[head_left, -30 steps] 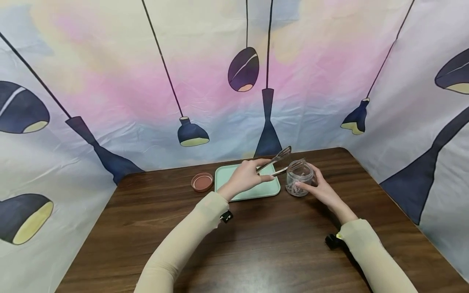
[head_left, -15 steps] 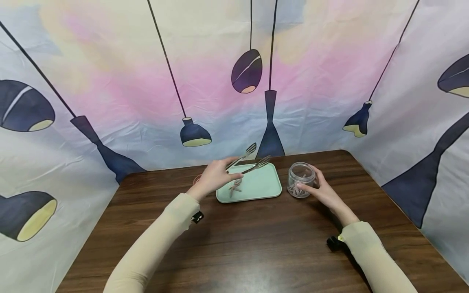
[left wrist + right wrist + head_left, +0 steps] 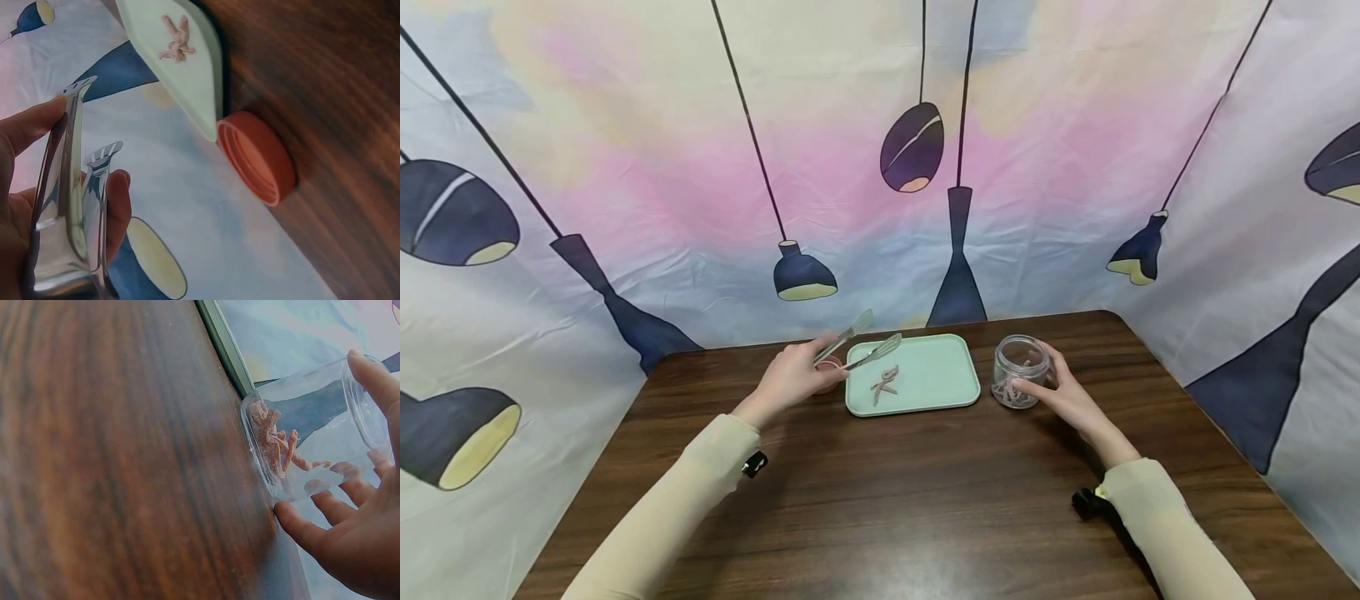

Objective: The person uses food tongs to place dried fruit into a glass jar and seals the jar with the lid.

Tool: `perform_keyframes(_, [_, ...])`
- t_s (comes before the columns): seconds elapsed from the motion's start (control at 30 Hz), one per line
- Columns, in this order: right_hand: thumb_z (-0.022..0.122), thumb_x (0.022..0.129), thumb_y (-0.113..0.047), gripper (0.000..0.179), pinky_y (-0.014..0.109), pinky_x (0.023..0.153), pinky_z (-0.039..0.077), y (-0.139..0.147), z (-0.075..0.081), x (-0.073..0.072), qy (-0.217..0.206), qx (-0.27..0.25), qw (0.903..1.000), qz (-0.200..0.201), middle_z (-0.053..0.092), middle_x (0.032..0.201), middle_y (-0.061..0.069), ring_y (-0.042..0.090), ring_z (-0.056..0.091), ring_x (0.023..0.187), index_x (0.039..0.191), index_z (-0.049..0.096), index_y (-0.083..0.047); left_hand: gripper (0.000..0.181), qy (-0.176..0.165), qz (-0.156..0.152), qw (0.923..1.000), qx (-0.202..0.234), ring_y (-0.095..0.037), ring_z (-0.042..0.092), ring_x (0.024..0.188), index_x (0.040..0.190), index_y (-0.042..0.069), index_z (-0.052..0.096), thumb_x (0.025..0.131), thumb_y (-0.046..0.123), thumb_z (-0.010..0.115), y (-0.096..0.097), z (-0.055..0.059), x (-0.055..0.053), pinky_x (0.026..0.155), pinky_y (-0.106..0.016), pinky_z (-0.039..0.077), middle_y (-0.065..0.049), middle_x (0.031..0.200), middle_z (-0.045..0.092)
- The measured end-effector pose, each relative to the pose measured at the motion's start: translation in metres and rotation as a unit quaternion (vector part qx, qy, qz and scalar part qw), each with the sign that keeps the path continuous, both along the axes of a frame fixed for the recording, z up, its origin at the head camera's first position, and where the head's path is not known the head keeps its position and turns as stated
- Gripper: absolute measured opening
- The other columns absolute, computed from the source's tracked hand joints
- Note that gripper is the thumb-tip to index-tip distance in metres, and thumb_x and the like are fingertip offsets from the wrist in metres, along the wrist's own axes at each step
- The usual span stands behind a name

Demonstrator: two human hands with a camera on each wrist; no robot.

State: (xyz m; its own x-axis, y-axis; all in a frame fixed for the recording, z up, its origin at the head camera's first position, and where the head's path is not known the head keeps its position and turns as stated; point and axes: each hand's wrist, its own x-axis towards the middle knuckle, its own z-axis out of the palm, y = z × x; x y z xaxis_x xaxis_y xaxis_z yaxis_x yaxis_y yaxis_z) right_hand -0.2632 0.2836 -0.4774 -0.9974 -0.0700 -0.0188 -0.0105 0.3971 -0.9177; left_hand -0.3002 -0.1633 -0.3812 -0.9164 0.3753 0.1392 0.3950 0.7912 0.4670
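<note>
My left hand (image 3: 790,377) holds metal tongs (image 3: 59,206) by their arms, at the left end of a pale green tray (image 3: 936,371). The tongs' two tips stand apart with nothing between them. A few pinkish-brown strips (image 3: 885,383) lie in a small tangle on the tray's left part. My right hand (image 3: 1060,387) grips a clear, lidless jar (image 3: 1009,365) from its right side, thumb in front. The jar stands upright on the table, with more pinkish-brown strips (image 3: 272,440) at its bottom.
A red-brown screw lid (image 3: 259,159) lies on the brown wooden table (image 3: 910,492) left of the tray, partly hidden by my left hand in the head view. A cloth (image 3: 880,250) printed with lamps hangs behind the table.
My left hand has moved left with the tongs, from the jar's mouth across the tray to its left end. The strips on the tray have come into sight. My right hand stays at the jar.
</note>
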Motion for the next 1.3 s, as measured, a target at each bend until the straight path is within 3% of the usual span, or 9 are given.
perform_keyframes(0.2, [0.071,0.094,-0.046,0.102,0.072,0.109,0.018,-0.001,0.001,0.001,-0.001,-0.002,1.0000,0.001,0.004,0.167,0.020,0.051,0.007,0.149,0.163,-0.001,-0.027,0.063,-0.017,0.005,0.9998,0.000,-0.013,0.065,0.074,0.143,0.007,0.056,0.091,0.036,0.075,0.002,-0.012,-0.002,0.069,-0.039,0.051,0.001,0.091,0.071])
perform_keyframes(0.33, [0.071,0.094,-0.044,0.101,0.072,0.110,0.018,-0.002,0.002,0.002,-0.001,-0.005,1.0000,0.003,0.005,0.166,0.021,0.051,0.006,0.149,0.164,0.000,-0.027,0.063,-0.021,0.017,0.9996,-0.004,-0.012,0.048,0.056,0.143,0.008,0.056,0.091,0.038,0.075,0.006,-0.023,-0.004,0.058,-0.034,0.040,0.003,0.075,0.062])
perform_keyframes(0.43, [0.071,0.093,-0.044,0.102,0.072,0.110,0.017,-0.003,0.002,0.001,-0.002,-0.005,1.0000,0.003,0.005,0.166,0.021,0.052,0.006,0.149,0.164,0.000,-0.027,0.063,-0.028,0.025,0.9993,0.003,-0.016,0.040,0.051,0.144,0.008,0.055,0.091,0.038,0.075,0.009,-0.031,-0.005,0.056,-0.035,0.036,-0.002,0.068,0.059])
perform_keyframes(0.5, [0.071,0.093,-0.045,0.102,0.072,0.110,0.017,-0.003,0.001,0.001,-0.004,-0.004,1.0000,0.002,0.004,0.167,0.021,0.052,0.006,0.149,0.163,-0.001,-0.027,0.064,-0.032,0.028,0.9991,0.010,-0.019,0.050,0.058,0.144,0.008,0.056,0.091,0.037,0.076,0.009,-0.036,-0.006,0.061,-0.038,0.042,-0.005,0.077,0.066])
perform_keyframes(0.6, [0.071,0.093,-0.045,0.102,0.072,0.110,0.018,-0.002,0.000,0.001,-0.004,-0.003,1.0000,0.000,0.003,0.166,0.021,0.052,0.006,0.149,0.164,0.000,-0.026,0.064,-0.034,0.029,0.9989,0.015,-0.028,0.066,0.088,0.144,0.006,0.056,0.090,0.037,0.076,0.010,-0.043,-0.007,0.079,-0.045,0.051,-0.013,0.111,0.071])
perform_keyframes(0.7, [0.071,0.093,-0.045,0.103,0.072,0.110,0.017,0.001,0.000,0.002,-0.002,-0.005,1.0000,-0.001,0.005,0.166,0.021,0.052,0.006,0.149,0.164,-0.001,-0.026,0.064,-0.032,0.023,0.9990,0.019,-0.036,0.061,0.116,0.143,0.005,0.057,0.090,0.035,0.077,0.010,-0.048,-0.009,0.094,-0.053,0.048,-0.016,0.136,0.061])
perform_keyframes(0.97, [0.071,0.093,-0.047,0.103,0.073,0.109,0.017,0.003,0.001,0.000,-0.005,-0.001,1.0000,-0.002,0.000,0.167,0.020,0.053,0.006,0.148,0.163,-0.002,-0.028,0.059,-0.018,0.004,0.9998,0.002,-0.034,0.057,0.125,0.139,0.006,0.061,0.089,0.033,0.078,0.013,-0.058,-0.012,0.104,-0.053,0.043,-0.014,0.137,0.061])
perform_keyframes(1.3, [0.070,0.094,-0.046,0.102,0.073,0.109,0.018,0.000,0.001,0.000,-0.008,0.000,1.0000,-0.003,0.002,0.167,0.020,0.052,0.006,0.149,0.163,-0.002,-0.029,0.059,-0.019,0.016,0.9996,0.013,-0.035,0.055,0.127,0.139,0.004,0.060,0.091,0.034,0.077,0.011,-0.064,-0.015,0.104,-0.053,0.043,-0.016,0.137,0.061])
